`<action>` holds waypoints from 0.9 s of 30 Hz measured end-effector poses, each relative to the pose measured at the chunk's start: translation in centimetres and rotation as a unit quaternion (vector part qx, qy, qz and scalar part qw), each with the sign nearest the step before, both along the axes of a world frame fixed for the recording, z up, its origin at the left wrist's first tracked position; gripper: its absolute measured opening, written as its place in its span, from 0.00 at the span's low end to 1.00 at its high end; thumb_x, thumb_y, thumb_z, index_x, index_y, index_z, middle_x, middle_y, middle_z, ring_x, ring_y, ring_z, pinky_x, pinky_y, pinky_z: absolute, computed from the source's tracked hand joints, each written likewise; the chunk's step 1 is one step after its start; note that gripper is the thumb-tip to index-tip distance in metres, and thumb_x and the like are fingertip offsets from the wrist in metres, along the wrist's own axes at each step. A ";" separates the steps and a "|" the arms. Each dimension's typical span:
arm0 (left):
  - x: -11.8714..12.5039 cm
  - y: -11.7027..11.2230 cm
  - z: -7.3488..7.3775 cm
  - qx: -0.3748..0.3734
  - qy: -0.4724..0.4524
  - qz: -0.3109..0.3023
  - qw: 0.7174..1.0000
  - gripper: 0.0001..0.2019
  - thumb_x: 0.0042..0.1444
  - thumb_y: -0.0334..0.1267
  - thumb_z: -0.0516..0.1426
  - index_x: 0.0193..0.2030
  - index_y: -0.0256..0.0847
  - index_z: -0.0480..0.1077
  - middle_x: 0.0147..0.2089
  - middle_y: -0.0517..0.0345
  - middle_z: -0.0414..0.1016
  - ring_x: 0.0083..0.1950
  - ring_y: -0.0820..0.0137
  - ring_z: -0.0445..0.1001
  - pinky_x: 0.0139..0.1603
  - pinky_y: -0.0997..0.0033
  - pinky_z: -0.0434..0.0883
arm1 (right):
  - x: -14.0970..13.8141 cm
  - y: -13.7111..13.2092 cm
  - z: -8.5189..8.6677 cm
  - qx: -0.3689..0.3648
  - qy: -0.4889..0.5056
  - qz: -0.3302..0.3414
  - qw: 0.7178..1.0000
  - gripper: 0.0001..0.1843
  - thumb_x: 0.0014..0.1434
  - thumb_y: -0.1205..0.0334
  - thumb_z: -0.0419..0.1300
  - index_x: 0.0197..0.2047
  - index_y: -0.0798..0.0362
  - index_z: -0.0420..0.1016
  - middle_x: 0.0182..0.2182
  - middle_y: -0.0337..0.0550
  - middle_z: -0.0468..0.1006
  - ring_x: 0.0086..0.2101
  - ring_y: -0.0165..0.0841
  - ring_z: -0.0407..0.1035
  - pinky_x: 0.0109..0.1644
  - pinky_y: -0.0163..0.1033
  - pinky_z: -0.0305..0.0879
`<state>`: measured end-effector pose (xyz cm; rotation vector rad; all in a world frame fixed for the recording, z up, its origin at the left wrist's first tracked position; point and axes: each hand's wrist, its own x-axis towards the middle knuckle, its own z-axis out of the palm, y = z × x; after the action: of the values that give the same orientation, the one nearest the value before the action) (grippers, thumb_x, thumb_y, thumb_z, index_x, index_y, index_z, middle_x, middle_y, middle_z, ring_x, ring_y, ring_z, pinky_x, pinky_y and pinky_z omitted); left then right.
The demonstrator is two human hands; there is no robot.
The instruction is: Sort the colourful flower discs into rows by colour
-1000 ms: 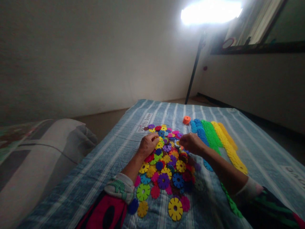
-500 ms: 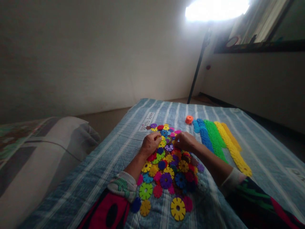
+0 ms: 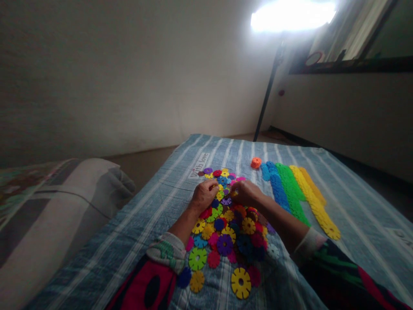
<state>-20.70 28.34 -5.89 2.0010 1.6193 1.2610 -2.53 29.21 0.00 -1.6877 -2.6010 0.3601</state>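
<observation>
A loose pile of flower-shaped, notched plastic discs in many colours lies on the striped bedspread, a large yellow disc point(image 3: 241, 283) at its near end and a purple disc point(image 3: 224, 244) in its middle. My left hand point(image 3: 204, 194) is over the pile's left edge, fingers curled and pinched together; what they hold, if anything, is too small to make out. Across from it, my right hand point(image 3: 247, 193) is closed above the pile's right side, with a bit of yellow, seemingly a disc, at its fingertips. The hands are a short way apart.
Right of the pile run overlapping rows of blue discs point(image 3: 280, 191), green discs point(image 3: 293, 191) and yellow discs point(image 3: 318, 206). A small orange stack point(image 3: 256, 162) stands beyond them. A lit lamp on a stand point(image 3: 267, 94) rises behind the bed; a grey-striped bundle point(image 3: 87, 193) lies at left.
My right hand has shifted slightly left, closer to my left hand, with the bit of yellow moving along at its fingertips. My left hand has stayed almost still.
</observation>
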 end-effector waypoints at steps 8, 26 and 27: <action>0.2 -0.1 -0.2 0.014 0.049 -0.019 0.999 0.05 0.54 0.32 0.53 0.32 0.40 0.71 0.39 0.53 0.77 0.43 0.67 0.75 0.50 0.67 0.70 | -0.3 -0.5 0.3 0.015 -0.014 0.010 1.000 0.14 0.59 0.57 0.55 0.41 0.49 0.81 0.41 0.48 0.81 0.42 0.37 0.74 0.38 0.33 0.63; 0.7 -0.4 0.0 0.033 0.197 -0.061 0.978 0.12 0.61 0.33 0.46 0.31 0.41 0.67 0.35 0.52 0.72 0.42 0.65 0.70 0.48 0.64 0.67 | -1.1 -0.6 0.6 0.031 -0.063 0.031 0.997 0.12 0.56 0.65 0.55 0.39 0.53 0.80 0.38 0.52 0.81 0.40 0.39 0.76 0.35 0.34 0.64; 0.7 -0.4 -0.1 0.034 0.205 -0.062 0.976 0.12 0.61 0.33 0.45 0.32 0.41 0.67 0.35 0.52 0.72 0.42 0.65 0.70 0.48 0.64 0.67 | -1.1 -0.5 0.5 0.032 -0.065 0.030 0.997 0.13 0.56 0.66 0.55 0.39 0.53 0.80 0.38 0.53 0.81 0.40 0.39 0.76 0.34 0.34 0.64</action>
<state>-20.01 27.98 -5.96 2.4891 1.5994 0.9105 -3.63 28.68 0.54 -1.6693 -2.7261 0.1713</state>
